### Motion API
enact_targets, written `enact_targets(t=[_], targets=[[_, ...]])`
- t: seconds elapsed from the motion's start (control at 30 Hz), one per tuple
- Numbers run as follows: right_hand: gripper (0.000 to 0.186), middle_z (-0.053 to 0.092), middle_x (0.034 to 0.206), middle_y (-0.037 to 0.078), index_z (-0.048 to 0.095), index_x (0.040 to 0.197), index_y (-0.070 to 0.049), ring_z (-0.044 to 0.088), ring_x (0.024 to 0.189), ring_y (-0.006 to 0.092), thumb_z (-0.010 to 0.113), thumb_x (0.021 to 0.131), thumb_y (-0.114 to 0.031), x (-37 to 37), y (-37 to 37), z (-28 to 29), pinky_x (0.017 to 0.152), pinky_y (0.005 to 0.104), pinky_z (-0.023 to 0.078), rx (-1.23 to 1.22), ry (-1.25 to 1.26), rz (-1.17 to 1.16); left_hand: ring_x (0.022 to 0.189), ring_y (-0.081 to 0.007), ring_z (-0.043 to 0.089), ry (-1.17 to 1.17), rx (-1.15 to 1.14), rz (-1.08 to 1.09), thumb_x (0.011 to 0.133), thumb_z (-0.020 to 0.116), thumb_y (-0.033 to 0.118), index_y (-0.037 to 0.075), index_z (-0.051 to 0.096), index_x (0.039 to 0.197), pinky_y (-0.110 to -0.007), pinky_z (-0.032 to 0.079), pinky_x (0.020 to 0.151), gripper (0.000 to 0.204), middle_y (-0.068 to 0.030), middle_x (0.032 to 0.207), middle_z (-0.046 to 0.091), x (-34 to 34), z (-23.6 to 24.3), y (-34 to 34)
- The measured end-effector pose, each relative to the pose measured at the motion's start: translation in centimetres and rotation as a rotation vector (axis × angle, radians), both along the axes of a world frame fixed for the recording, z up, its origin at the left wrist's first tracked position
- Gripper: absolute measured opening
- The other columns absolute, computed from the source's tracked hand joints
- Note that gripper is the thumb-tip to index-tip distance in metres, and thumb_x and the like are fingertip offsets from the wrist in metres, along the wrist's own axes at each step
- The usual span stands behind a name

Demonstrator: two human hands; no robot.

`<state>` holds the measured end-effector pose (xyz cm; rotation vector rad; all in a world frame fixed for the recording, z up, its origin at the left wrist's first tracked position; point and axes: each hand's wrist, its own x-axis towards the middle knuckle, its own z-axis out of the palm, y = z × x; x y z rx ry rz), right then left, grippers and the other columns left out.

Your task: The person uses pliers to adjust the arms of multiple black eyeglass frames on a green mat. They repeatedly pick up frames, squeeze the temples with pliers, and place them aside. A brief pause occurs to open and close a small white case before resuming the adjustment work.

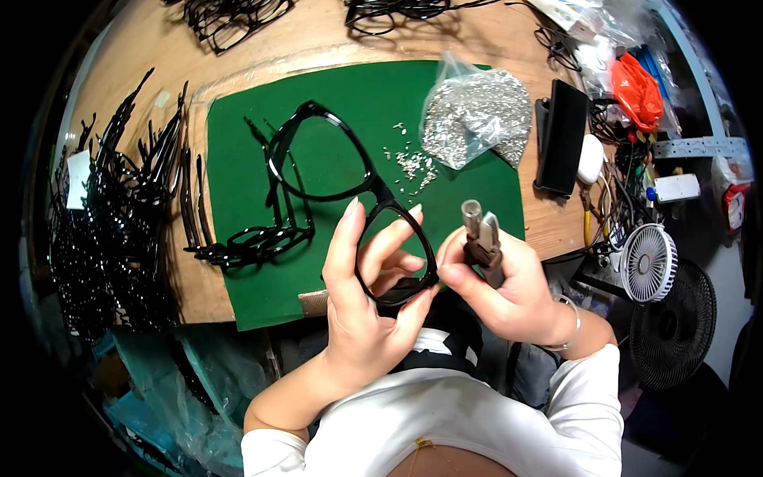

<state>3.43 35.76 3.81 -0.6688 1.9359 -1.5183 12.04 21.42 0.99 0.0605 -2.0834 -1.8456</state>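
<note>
Glossy black eyeglass frames (372, 180) without temple arms are tilted up over the green mat (262, 127). My left hand (358, 318) grips their lower rim, with fingers around and through the nearer lens opening. My right hand (505, 290) is closed around a pair of pliers (482, 242), whose metal jaws point away from me. Its thumb and fingertip come close to the outer end of the frames; whether they touch or pinch a small part there I cannot tell. Beyond the hands, small silvery metal pieces (415, 165) are scattered beside a clear plastic bag (469, 119) full of them.
More black frames (258, 242) lie on the mat's left side. A large pile of black temple arms (119, 230) covers the table's left. Further frames (230, 20) sit at the far edge. On the right are a black case (563, 139), a white fan (648, 262) and an orange-red bag (636, 91).
</note>
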Motion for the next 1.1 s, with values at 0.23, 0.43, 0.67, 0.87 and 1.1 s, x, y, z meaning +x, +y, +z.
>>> enact_targets(t=[0.23,0.43,0.67,0.87,1.1], targets=[[0.016,0.053,0.075,-0.001,0.054,0.088,-0.001,0.048,0.064,0.0043,0.061,0.087,-0.016,0.5,0.1,-1.1,0.056,0.0189,0.04,-0.111,-0.189,-0.132,0.088,-0.0169,0.058,-0.029,-0.044,0.097,0.07,0.065,-0.012,0.0,0.009,0.138,-0.025,0.052,0.077,0.089,-0.0224,0.126,0.046,-0.3,-0.5,1.7],[0.021,0.051,0.076,-0.003,0.053,0.087,-0.004,0.044,0.07,0.0038,0.061,0.087,-0.024,-1.1,0.5,-0.1,0.062,0.02,0.037,-0.06,-0.6,0.019,0.097,-0.0151,0.053,-0.168,0.139,-0.081,0.074,0.064,-0.009,0.008,0.004,0.14,-0.029,0.049,0.088,0.091,-0.0183,0.128,0.046,-0.7,0.9,0.9],[0.022,0.052,0.083,-0.001,0.051,0.094,-0.003,0.049,0.077,0.0067,0.059,0.088,-0.023,-1.5,0.6,1.5,0.072,0.0236,0.043,-0.106,-0.738,0.168,0.11,-0.0222,0.053,-0.24,0.565,-0.221,0.076,0.059,-0.012,0.007,0.001,0.138,-0.033,0.048,0.091,0.087,-0.0227,0.131,0.042,-0.3,2.6,-0.1],[0.027,0.06,0.085,0.007,0.055,0.098,0.0,0.056,0.076,0.0115,0.059,0.088,-0.025,-2.1,1.6,2.9,0.069,0.0261,0.046,0.365,-0.395,0.412,0.091,-0.013,0.058,-0.221,0.589,-0.21,0.075,0.062,-0.012,0.008,0.002,0.139,-0.026,0.049,0.081,0.089,-0.0227,0.13,0.045,1.3,2.6,-1.7],[0.04,0.059,0.079,0.022,0.053,0.094,0.007,0.06,0.074,0.0342,0.051,0.09,-0.033,-2.5,1.2,4.2,0.066,0.0397,0.047,0.321,-0.217,0.701,0.091,-0.0175,0.062,-0.274,0.53,-0.273,0.076,0.06,-0.012,0.008,0.0,0.139,-0.027,0.05,0.076,0.089,-0.0249,0.13,0.043,1.3,2.5,-2.2]])
